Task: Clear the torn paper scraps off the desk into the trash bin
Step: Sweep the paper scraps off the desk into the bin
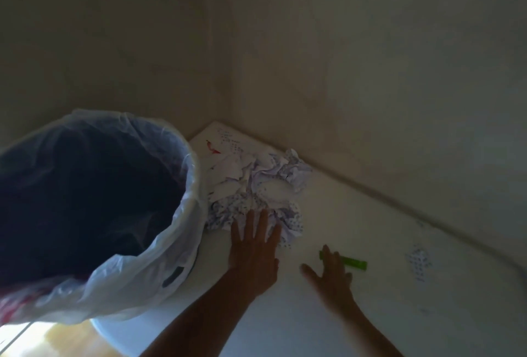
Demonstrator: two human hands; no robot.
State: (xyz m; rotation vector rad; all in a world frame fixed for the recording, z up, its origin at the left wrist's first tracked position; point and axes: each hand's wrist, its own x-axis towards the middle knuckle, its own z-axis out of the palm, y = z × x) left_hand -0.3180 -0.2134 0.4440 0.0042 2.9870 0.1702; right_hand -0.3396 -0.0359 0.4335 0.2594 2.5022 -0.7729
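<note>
The left hand (253,245) is laid flat on the white tabletop (370,214), fingers straight and slightly spread, nothing clasped. Its fingertips are pressed against the near edge of a heap of crumpled paper scraps (256,185). The right hand (332,274) is also held loose, fingers fanned out, with nothing gripped. Its fingers lie across the left end of a green stick-shaped object (355,262); whether contact is made cannot be told through the blur.

The heap is bounded on the left by the rim of a trash bin (192,185), lined with a translucent white plastic bag (137,279). The bin's dark mouth is tipped toward the camera, and its rim is seen just beside the scraps. Behind the heap, the tabletop is closed off by two walls meeting in a corner (228,85). Bare tabletop is left to the right of the heap and in front of both hands. A strip of yellowish floor (65,336) is seen below the bin.

Two hands, one bin, one heap, and one green object are counted. One flat printed sheet (225,140) with a red mark lies in the corner, and one separate dotted scrap (417,261) lies well apart to the right.
</note>
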